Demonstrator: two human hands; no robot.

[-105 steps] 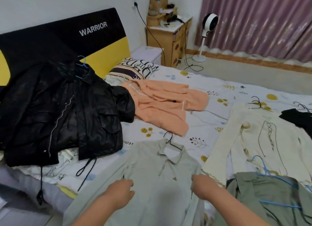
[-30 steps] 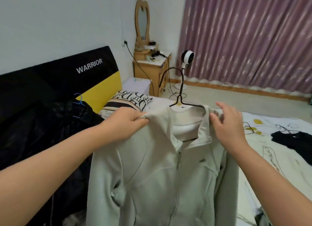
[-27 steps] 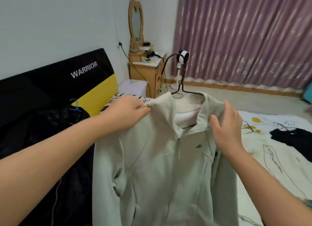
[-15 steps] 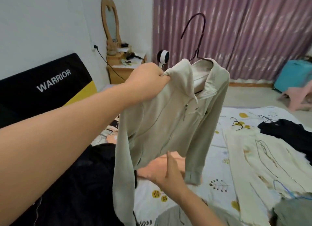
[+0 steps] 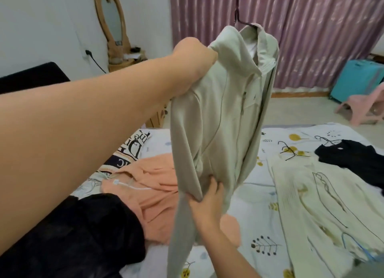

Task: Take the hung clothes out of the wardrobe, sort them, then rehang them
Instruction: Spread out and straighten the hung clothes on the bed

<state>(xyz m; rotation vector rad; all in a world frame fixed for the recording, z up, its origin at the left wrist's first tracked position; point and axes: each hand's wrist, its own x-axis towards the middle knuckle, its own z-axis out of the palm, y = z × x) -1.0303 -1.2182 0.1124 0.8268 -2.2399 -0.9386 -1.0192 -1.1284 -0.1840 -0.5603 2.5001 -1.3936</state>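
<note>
We see a pale sage zip-up jacket [image 5: 224,111] hanging upright on a dark hanger [image 5: 241,19], above the bed. An orange top [image 5: 153,186], cream garment [image 5: 324,194] and two black garments lie spread flat on the bed.

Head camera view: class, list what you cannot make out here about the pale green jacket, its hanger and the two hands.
- Hanger: its hook is cut off by the top edge.
- Left hand: fingers buried in the pale green jacket shoulder.
- Right hand: fingertips hidden behind the hem.
- Chest logo: too small and blurred.
- Black jacket: cut off by the bottom-left edge.
</note>
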